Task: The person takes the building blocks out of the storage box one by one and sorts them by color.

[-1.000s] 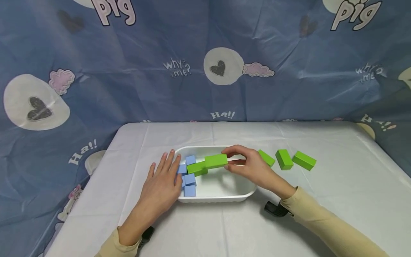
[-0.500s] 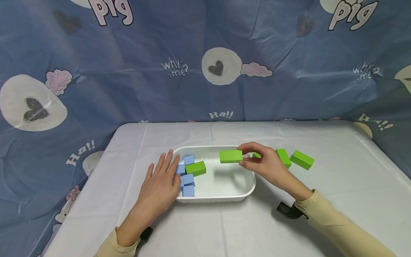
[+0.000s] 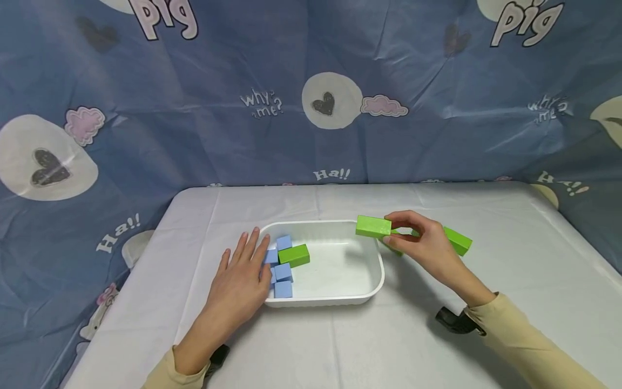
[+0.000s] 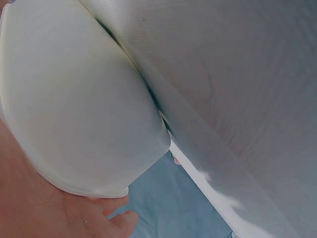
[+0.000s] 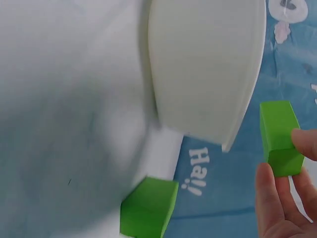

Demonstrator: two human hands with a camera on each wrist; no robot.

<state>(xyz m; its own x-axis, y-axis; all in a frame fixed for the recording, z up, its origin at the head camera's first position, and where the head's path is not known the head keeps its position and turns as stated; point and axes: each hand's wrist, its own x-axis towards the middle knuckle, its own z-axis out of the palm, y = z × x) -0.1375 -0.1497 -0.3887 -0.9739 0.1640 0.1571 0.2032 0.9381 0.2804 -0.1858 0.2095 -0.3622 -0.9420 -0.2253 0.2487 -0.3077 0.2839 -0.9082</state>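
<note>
My right hand [image 3: 430, 246] pinches a green block [image 3: 373, 226] by its right end, above the far right corner of the white tray [image 3: 340, 298]. In the right wrist view thumb and fingers grip that same block [image 5: 280, 136] in the air. The left hand [image 3: 240, 278] lies with straight fingers over the tray's left rim; in the left wrist view it rests against the tray's outer wall [image 4: 94, 99]. Inside the tray, at its left end, sit several light blue blocks [image 3: 283, 289] and one green block [image 3: 294, 255]. Left fingers partly hide the blue ones.
To the right of the tray, more green blocks lie on the white-covered table [image 3: 311, 346]; one [image 3: 458, 241] shows behind the right hand, which partly covers the others. A blue printed cloth [image 3: 218, 135] hangs behind the table.
My right hand has carried the green block rightward and away from the green block in the tray, out to the tray's far right corner. The left hand keeps its place on the tray.
</note>
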